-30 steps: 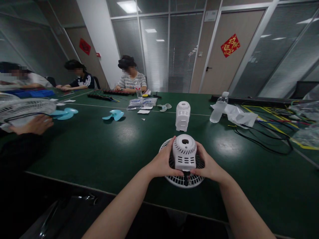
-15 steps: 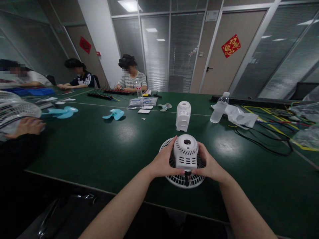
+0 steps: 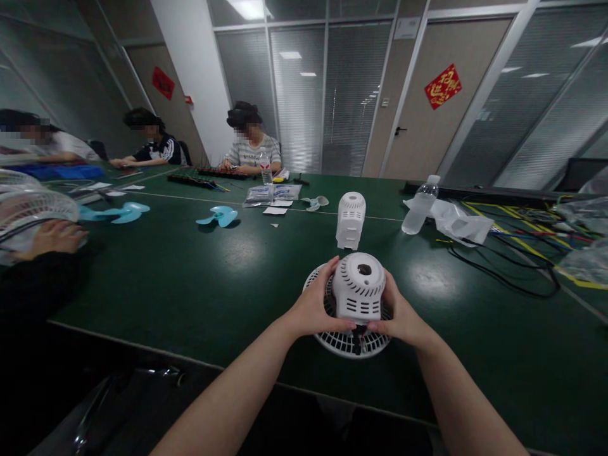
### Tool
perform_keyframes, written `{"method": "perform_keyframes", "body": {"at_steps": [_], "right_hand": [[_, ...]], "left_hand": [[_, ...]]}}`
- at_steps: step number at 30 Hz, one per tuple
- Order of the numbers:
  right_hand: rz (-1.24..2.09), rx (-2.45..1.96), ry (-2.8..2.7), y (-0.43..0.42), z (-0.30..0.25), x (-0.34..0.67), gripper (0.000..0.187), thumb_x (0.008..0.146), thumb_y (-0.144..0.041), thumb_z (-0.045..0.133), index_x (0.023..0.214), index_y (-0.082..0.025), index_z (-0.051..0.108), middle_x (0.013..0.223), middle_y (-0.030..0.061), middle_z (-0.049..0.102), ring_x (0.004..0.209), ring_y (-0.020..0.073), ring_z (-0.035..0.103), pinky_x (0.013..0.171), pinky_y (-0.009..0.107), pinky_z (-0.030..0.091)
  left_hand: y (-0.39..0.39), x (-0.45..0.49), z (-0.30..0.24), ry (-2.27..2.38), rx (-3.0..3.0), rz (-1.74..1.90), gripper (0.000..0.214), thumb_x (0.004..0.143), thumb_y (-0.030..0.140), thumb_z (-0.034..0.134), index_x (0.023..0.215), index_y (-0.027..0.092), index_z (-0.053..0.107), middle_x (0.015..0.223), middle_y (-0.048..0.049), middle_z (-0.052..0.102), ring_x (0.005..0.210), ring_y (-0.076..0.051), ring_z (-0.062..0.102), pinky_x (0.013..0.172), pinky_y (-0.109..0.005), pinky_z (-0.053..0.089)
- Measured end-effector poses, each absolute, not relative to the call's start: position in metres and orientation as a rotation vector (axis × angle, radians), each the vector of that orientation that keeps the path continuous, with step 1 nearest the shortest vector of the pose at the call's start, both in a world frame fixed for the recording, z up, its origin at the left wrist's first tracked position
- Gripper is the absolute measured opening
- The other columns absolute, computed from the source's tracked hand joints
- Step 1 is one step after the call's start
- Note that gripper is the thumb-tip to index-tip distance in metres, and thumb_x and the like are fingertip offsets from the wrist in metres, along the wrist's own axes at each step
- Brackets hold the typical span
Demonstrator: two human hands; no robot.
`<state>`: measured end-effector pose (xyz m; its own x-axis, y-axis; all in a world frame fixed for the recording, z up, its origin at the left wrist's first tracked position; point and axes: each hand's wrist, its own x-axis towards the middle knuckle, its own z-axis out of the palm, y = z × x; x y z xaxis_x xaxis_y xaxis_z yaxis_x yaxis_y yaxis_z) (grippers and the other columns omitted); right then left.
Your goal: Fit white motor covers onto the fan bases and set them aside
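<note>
Both of my hands grip a white vented fan motor housing (image 3: 358, 291) over a white round fan grille (image 3: 351, 347) that lies on the green table. My left hand (image 3: 316, 307) wraps the housing's left side, its thumb at the lower front edge. On the opposite side my right hand (image 3: 399, 313) is closed round it in the same way. A dark hole shows in the top of the housing. Below the thumbs, a black part with thin wires (image 3: 360, 339) sticks out. Just beyond stands another white slotted fan part (image 3: 351, 220), upright and apart from my hands.
Blue fan blades (image 3: 218, 216) and a pale fan blade (image 3: 315, 202) lie on the table (image 3: 266, 278). A water bottle (image 3: 420, 206) stands near a white plastic bag (image 3: 460, 221) and black cables (image 3: 503, 278). At left, another person's hand (image 3: 59, 237) rests at a fan grille (image 3: 38, 215).
The housing has shifted slightly right and tilted a little in my hands. The grille beneath stays about where it was.
</note>
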<state>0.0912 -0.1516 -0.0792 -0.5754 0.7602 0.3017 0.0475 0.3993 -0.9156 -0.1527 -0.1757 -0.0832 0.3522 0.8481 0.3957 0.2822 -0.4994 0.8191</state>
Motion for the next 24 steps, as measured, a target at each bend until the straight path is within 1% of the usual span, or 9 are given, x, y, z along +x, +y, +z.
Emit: {"method": "perform_keyframes", "body": {"at_steps": [2,4,7,11,17,21,24], "right_hand": [[1.225,-0.682,-1.917,-0.152,-0.079,0.091,0.115,0.063,-0.048,0.088,0.152,-0.033,0.016,0.162,0.012,0.025,0.147,0.038,0.03,0.121,0.06,0.022],[1.213,-0.692,-1.927,-0.153,-0.078,0.09,0.115,0.062,-0.047,0.088,0.151,-0.033,0.017,0.161,0.0122,0.028,0.147,0.038,0.03,0.121,0.06,0.021],[1.17,-0.714,-1.943,-0.154,-0.076,0.089,0.114,0.062,-0.044,0.089,0.15,-0.033,0.019,0.158,0.0121,0.03,0.148,0.0376,0.028,0.122,0.059,0.019],[1.133,-0.726,-1.947,-0.155,-0.076,0.089,0.113,0.062,-0.043,0.089,0.15,-0.034,0.019,0.159,0.0111,0.029,0.148,0.0374,0.026,0.123,0.058,0.017],[1.153,-0.751,-1.93,-0.153,-0.078,0.087,0.113,0.062,-0.046,0.089,0.15,-0.032,0.019,0.156,0.013,0.033,0.146,0.0389,0.03,0.121,0.06,0.02],[1.135,-0.777,-1.94,-0.152,-0.081,0.085,0.11,0.066,-0.049,0.086,0.151,-0.031,0.019,0.156,0.0138,0.033,0.145,0.0394,0.031,0.12,0.061,0.022],[1.129,-0.803,-1.963,-0.152,-0.082,0.087,0.107,0.066,-0.049,0.086,0.15,-0.03,0.021,0.154,0.0143,0.036,0.144,0.04,0.033,0.119,0.062,0.025]], "left_hand": [[-0.176,-0.153,-0.084,0.967,1.983,1.147,0.128,0.056,0.05,0.09,0.156,0.03,0.014,0.161,-0.0126,0.027,0.148,-0.036,0.029,0.122,-0.055,0.025],[-0.176,-0.153,-0.084,0.988,2.01,1.12,0.127,0.055,0.05,0.09,0.156,0.029,0.016,0.161,-0.0131,0.027,0.148,-0.037,0.029,0.122,-0.056,0.025],[-0.177,-0.154,-0.084,1.028,2.053,1.056,0.129,0.055,0.051,0.09,0.156,0.029,0.013,0.162,-0.0135,0.025,0.148,-0.038,0.028,0.122,-0.058,0.024],[-0.177,-0.154,-0.082,1.055,2.086,1.034,0.129,0.056,0.051,0.089,0.156,0.029,0.012,0.162,-0.0132,0.025,0.148,-0.038,0.028,0.122,-0.058,0.023],[-0.177,-0.156,-0.076,1.065,2.083,0.973,0.128,0.058,0.052,0.088,0.157,0.03,0.011,0.163,-0.0121,0.025,0.148,-0.037,0.029,0.122,-0.057,0.024],[-0.177,-0.159,-0.073,1.074,2.028,0.932,0.128,0.059,0.053,0.087,0.158,0.028,0.01,0.162,-0.0144,0.027,0.147,-0.038,0.03,0.12,-0.059,0.025],[-0.176,-0.162,-0.071,1.053,1.999,0.909,0.129,0.057,0.052,0.088,0.157,0.028,0.011,0.161,-0.0147,0.029,0.147,-0.039,0.031,0.12,-0.06,0.026]]}}
